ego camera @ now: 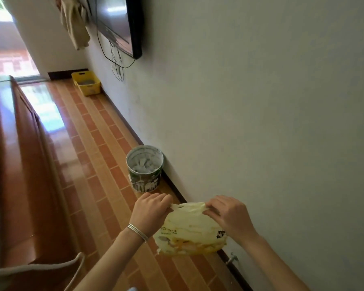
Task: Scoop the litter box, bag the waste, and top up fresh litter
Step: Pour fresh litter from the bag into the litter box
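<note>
The bag (189, 232) pinched between my left hand (149, 213) and right hand (229, 215) is thin yellow plastic, crinkled and faintly shiny, with print on it. The bangles (138, 232) on my left wrist are polished metal. The floor (105, 143) is glossy orange-brown tile. On the left, the cabinet (25, 154) is varnished wood. The wall (261, 101) on the right is matt paint. The far basket (86, 82) is smooth yellow plastic, and the hanging cloth (76, 24) looks soft and matt.
</note>
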Demonstrator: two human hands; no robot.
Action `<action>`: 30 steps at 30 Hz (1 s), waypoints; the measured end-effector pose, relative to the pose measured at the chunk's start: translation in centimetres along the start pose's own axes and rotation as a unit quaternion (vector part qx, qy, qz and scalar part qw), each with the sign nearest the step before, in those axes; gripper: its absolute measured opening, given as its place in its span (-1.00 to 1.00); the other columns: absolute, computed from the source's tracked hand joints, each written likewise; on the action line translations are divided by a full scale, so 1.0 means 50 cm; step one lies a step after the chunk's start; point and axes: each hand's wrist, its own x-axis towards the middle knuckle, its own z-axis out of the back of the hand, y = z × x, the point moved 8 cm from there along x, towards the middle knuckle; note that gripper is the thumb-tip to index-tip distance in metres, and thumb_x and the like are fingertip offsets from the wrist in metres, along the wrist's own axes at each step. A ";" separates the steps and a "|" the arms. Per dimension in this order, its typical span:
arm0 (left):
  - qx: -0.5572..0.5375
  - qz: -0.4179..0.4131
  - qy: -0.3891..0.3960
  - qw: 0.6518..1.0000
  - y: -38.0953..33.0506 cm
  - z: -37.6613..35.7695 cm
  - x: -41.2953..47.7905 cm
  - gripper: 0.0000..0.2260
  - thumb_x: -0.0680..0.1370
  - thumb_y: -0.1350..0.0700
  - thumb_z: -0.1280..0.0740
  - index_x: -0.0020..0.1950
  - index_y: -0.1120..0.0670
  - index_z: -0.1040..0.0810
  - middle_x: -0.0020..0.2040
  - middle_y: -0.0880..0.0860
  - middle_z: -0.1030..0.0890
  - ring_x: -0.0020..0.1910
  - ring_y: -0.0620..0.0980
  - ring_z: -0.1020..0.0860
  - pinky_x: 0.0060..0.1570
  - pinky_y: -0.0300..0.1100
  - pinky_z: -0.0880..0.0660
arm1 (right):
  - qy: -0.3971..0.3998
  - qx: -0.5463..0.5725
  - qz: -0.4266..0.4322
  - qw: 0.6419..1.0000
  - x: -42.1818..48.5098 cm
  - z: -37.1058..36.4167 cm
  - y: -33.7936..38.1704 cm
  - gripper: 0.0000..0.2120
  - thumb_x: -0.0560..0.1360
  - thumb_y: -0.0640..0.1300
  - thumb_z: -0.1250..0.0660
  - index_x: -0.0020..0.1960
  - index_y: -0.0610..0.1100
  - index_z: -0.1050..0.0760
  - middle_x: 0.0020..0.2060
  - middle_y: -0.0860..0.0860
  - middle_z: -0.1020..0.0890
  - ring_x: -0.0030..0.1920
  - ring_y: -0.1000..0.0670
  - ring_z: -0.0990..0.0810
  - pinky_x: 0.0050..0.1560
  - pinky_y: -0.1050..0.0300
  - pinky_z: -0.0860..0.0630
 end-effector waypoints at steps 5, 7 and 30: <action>0.035 0.010 0.007 0.999 0.162 0.026 -0.019 -0.72 0.26 -0.04 -0.56 -0.30 -0.04 -0.47 -0.38 -0.15 -0.56 -0.38 -0.12 -0.57 -0.35 -0.22 -0.46 | 0.050 0.078 -0.064 0.994 0.125 -0.096 0.043 -0.77 0.36 0.20 -0.33 -0.21 0.04 -0.52 -0.34 0.18 -0.59 -0.34 0.16 -0.53 -0.33 0.47 -0.26; 0.041 0.020 -0.016 0.999 0.222 0.054 -0.031 -0.73 0.26 -0.04 -0.57 -0.30 -0.04 -0.49 -0.37 -0.15 -0.57 -0.37 -0.12 -0.57 -0.34 -0.22 -0.44 | 0.073 0.102 -0.095 0.987 0.177 -0.135 0.058 -0.81 0.34 0.11 -0.45 -0.22 0.01 -0.57 -0.29 0.15 -0.63 -0.26 0.18 -0.53 -0.27 0.49 -0.26; 0.087 0.260 -0.130 0.953 0.879 0.168 0.043 -0.73 0.42 -0.21 -0.19 -0.29 -0.06 -0.47 -0.35 -0.19 -0.57 -0.36 -0.13 -0.53 -0.38 -0.25 -0.36 | 0.019 0.185 0.122 0.975 0.884 -0.340 0.268 -0.80 0.30 0.03 -0.51 -0.27 -0.04 -0.53 -0.38 0.16 -0.58 -0.38 0.22 -0.47 -0.30 0.55 -0.32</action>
